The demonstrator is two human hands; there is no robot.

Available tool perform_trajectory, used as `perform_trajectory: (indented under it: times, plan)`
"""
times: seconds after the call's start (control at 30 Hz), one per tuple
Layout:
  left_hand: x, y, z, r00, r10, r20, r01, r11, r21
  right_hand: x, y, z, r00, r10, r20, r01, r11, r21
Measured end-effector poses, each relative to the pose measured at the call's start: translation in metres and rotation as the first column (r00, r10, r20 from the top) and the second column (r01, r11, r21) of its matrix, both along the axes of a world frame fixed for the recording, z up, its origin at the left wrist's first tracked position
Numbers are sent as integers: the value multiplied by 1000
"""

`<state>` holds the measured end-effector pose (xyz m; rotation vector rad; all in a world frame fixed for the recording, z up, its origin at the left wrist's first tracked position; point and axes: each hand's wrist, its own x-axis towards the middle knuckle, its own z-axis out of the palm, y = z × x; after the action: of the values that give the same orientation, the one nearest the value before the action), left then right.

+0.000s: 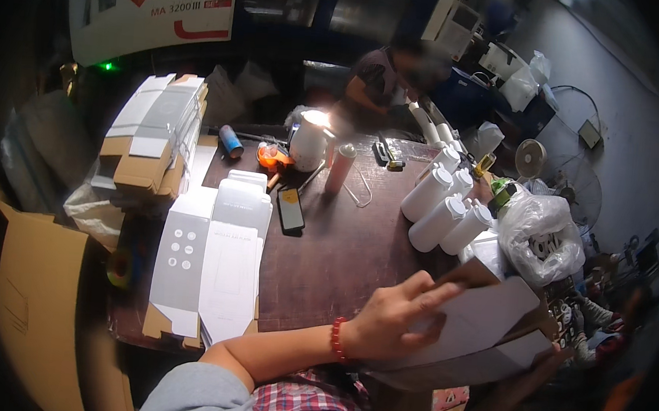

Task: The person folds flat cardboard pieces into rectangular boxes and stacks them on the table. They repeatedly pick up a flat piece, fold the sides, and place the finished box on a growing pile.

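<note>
A white and grey cardboard box (482,315) with brown inner sides is held over the table's near right edge. Its flaps stand partly unfolded. Wearing a red bead bracelet, my left hand (394,321) is closed on the box's near left side, its forefinger stretched along a flap. My right hand (543,367) supports the box from the lower right; most of its fingers are hidden behind the cardboard. Flat printed carton blanks (231,275) lie in a pile on the left of the table.
White bottles (441,222) stand at the right beside a plastic bag (543,236). A phone (290,209), pink bottle (340,168), white jug (308,144) and spray can (231,142) occupy the back. Bundled cartons (155,132) rise at far left. Another person (369,82) sits opposite.
</note>
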<state>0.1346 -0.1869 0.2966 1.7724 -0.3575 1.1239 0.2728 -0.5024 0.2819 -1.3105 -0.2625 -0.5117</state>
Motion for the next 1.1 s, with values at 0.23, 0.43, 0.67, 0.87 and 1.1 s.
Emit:
perform_trajectory:
  times: [0.23, 0.43, 0.67, 0.87, 1.1]
  plan:
    - [-6, 12, 30, 994, 107, -29, -107, 994, 0, 61, 40, -16, 908, 206, 364, -202, 978, -51]
    - [-14, 1, 13, 985, -151, -78, 147, 988, -55, 80, 88, -33, 909, 358, 211, -403, 885, 235]
    - [-13, -34, -19, 923, -352, -157, 219, 815, -537, 85, 133, -58, 716, 670, 198, -668, 739, -90]
    - [-5, -9, -44, 932, 53, -359, -103, 987, -122, 81, 157, -41, 472, 848, 239, -637, 516, -572]
    - [-1, 30, -56, 948, 28, -317, -100, 972, -213, 73, 159, 12, 406, 903, -138, -685, 200, -701]
